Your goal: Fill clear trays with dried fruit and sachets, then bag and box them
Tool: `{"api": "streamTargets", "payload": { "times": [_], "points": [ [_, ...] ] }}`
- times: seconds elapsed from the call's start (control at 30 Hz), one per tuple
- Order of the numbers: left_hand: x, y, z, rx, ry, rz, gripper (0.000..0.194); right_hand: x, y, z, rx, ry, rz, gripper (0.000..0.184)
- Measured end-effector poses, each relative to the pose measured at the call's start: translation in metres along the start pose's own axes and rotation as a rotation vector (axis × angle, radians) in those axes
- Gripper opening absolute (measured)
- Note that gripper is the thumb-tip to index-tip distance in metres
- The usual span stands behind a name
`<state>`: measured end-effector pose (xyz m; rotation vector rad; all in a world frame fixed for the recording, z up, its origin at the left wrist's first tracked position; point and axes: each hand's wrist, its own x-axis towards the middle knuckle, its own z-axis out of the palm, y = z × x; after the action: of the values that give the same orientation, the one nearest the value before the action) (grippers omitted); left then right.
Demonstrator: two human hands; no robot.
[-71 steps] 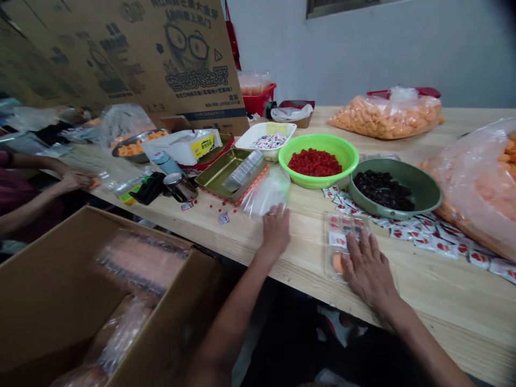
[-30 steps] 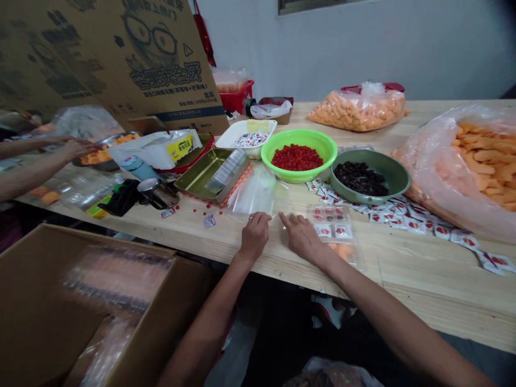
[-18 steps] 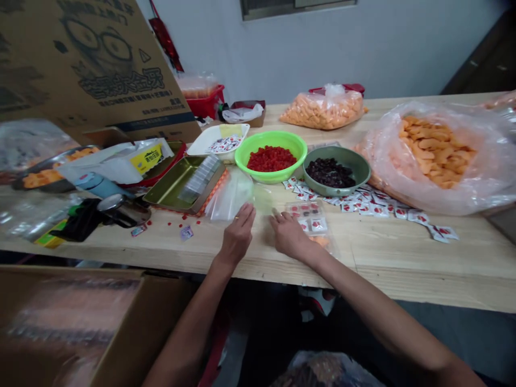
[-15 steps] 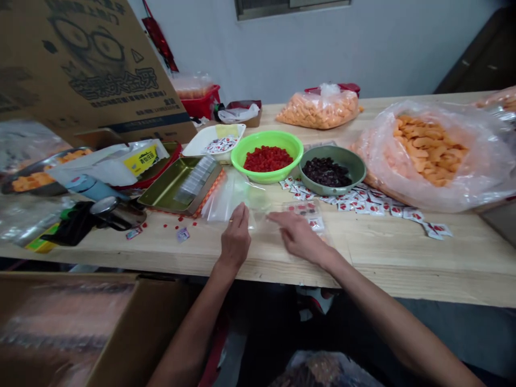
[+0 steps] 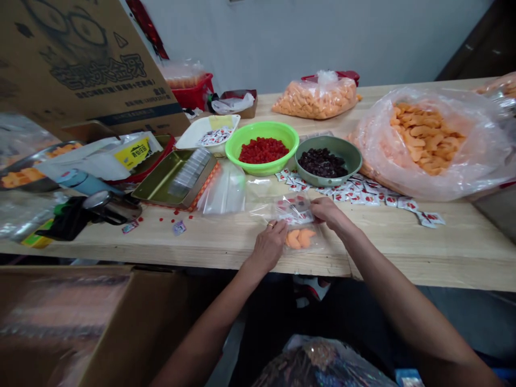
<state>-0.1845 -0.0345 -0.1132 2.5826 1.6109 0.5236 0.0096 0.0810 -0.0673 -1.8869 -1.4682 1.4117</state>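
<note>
A clear plastic tray lies flat near the table's front edge. Red and dark pieces fill its far part, a white printed sachet lies across the middle, and orange curved pieces sit at the near end. My left hand, with a ring on one finger, has its fingers closed at the tray's left edge. On the opposite side, my right hand grips the right edge, its fingertips partly hidden. A thin clear plastic bag lies just left of the tray; whether it overlaps the tray I cannot tell.
Behind stand a green bowl of red pieces and a grey-green bowl of dark pieces. White sachets lie scattered to the right, before a large bag of orange pieces. Flat clear bags and a metal tin are left.
Both hands have moved right from the loose clear bag to the two sides of the filled tray. The fingers have closed at its edges, and the view has shifted slightly.
</note>
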Motion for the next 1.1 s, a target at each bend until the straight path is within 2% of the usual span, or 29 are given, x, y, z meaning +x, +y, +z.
{"api": "streamTargets", "payload": {
  "times": [0.1,0.27,0.43,0.5,0.57,0.67,0.77,0.9,1.0,1.1],
  "points": [
    [-0.006,-0.006,0.004,-0.030,0.028,0.000,0.039,-0.003,-0.005,0.004,0.034,-0.013,0.008,0.003],
    [-0.013,-0.006,0.007,-0.078,0.142,0.013,0.039,-0.006,-0.007,0.014,0.179,-0.074,0.008,0.008],
    [-0.012,-0.008,-0.007,-0.158,0.165,0.004,0.039,-0.007,-0.006,0.024,0.376,-0.110,0.011,0.010],
    [-0.010,-0.016,-0.018,-0.155,0.177,-0.091,0.043,-0.010,-0.005,0.016,0.438,-0.121,0.008,0.016],
    [-0.009,-0.027,-0.029,-0.111,0.209,-0.213,0.048,-0.015,-0.001,-0.003,0.498,-0.135,0.005,0.026],
    [-0.008,-0.040,-0.041,-0.043,0.216,-0.291,0.052,-0.029,0.008,-0.038,0.577,-0.280,0.030,0.037],
    [-0.005,-0.039,-0.043,-0.029,0.169,-0.232,0.054,-0.050,0.015,-0.054,0.561,-0.522,0.071,0.043],
    [-0.001,-0.022,-0.043,-0.090,0.113,-0.091,0.056,-0.077,0.013,-0.034,0.485,-0.772,0.078,0.046],
    [-0.002,-0.015,-0.049,-0.175,0.109,0.014,0.055,-0.079,0.012,-0.019,0.460,-0.794,0.104,0.045],
    [-0.006,-0.018,-0.055,-0.250,0.136,0.112,0.064,-0.069,0.015,-0.020,0.443,-0.698,0.099,0.045]
  ]
}}
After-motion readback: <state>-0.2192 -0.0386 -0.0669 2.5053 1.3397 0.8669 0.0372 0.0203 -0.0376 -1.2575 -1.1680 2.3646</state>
